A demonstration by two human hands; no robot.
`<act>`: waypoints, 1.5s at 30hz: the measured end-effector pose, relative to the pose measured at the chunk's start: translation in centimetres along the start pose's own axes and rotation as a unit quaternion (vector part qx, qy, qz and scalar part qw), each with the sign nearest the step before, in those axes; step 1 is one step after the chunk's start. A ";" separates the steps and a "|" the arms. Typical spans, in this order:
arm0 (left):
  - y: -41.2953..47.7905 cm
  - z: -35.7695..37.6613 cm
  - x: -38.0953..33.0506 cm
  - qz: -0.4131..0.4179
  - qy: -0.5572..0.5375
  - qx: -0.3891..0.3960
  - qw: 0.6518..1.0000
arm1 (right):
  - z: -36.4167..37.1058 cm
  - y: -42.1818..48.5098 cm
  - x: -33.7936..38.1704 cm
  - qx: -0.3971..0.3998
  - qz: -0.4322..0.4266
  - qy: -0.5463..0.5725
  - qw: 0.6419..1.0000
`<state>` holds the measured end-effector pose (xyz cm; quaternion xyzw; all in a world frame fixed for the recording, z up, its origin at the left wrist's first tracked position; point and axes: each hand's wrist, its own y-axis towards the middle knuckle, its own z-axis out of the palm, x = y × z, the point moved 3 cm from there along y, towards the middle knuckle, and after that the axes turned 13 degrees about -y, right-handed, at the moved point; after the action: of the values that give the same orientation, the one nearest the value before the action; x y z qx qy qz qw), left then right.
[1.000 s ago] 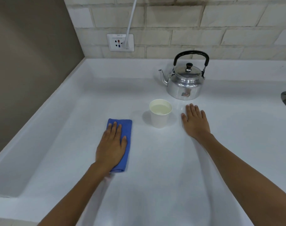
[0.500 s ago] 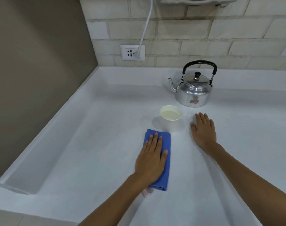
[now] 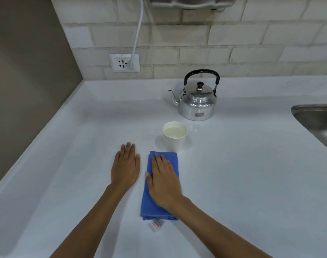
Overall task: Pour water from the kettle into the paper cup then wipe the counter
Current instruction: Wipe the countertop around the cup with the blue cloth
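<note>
A shiny metal kettle (image 3: 196, 103) with a black handle stands upright at the back of the white counter (image 3: 242, 179), spout to the left. In front of it is a white paper cup (image 3: 174, 139), filled with water almost to the rim. A folded blue cloth (image 3: 152, 207) lies just in front of the cup. My right hand (image 3: 164, 180) rests flat on top of the cloth, palm down, pressing it. Beside the cloth on the left, my left hand (image 3: 125, 166) lies flat on the bare counter with nothing in it.
A steel sink (image 3: 319, 123) cuts into the counter at the right edge. A brown wall closes off the left side, tiled wall behind. A wall socket (image 3: 124, 62) with a white cable (image 3: 138, 28) plugged in sits left of the kettle. The cloth's white tag (image 3: 156, 225) pokes out.
The cloth has slid right to in front of the cup. My left hand came off it onto the counter; my right hand left the spot beside the cup and now lies on the cloth.
</note>
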<state>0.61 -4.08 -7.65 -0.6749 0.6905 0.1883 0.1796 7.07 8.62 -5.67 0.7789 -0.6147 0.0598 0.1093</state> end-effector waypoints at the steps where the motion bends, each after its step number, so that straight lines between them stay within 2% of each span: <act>1: 0.0 0.1 0.1 0.000 0.002 -0.002 1.000 | 0.4 0.0 0.0 0.003 0.002 -0.025 1.000; 8: 0.1 0.3 0.3 0.008 0.016 -0.004 1.000 | 1.0 -1.6 -1.0 0.000 -0.012 -0.064 0.998; 13: 0.1 0.5 0.7 0.018 0.020 -0.017 1.000 | 0.3 -4.5 -5.9 -0.008 -0.011 -0.063 0.998; 19: 0.2 0.7 0.4 0.016 0.028 -0.029 0.999 | -2.4 -2.3 -16.4 -0.018 0.099 -0.083 0.991; 22: 0.1 0.7 0.2 0.019 0.040 -0.032 0.999 | -2.5 1.3 -17.1 -0.004 0.140 -0.099 0.985; 25: 0.1 0.8 0.2 0.020 0.052 -0.026 0.998 | -2.0 2.6 -16.0 -0.004 0.118 -0.106 0.987; 29: 0.3 0.8 0.4 0.019 0.056 -0.023 0.998 | -1.6 -0.6 -15.6 -0.017 0.030 -0.098 0.995; 31: 0.3 0.8 0.4 0.018 0.049 -0.022 0.998 | -1.5 -1.6 -16.2 -0.017 0.017 -0.098 0.995; 38: 0.2 0.9 0.3 0.015 0.044 -0.036 0.998 | -2.5 4.9 -19.5 -0.001 0.128 -0.099 0.987; 41: 0.2 1.0 0.2 0.017 0.043 -0.044 0.998 | -2.2 8.2 -18.6 0.027 0.079 -0.101 0.991; 45: 0.2 0.9 0.2 0.024 0.039 -0.045 0.998 | -1.8 8.4 -17.8 0.035 -0.072 -0.091 0.993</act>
<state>0.41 -3.81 -8.56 -0.6727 0.7035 0.1972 0.1172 -5.20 24.04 -7.20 0.8267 -0.5618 0.0023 0.0297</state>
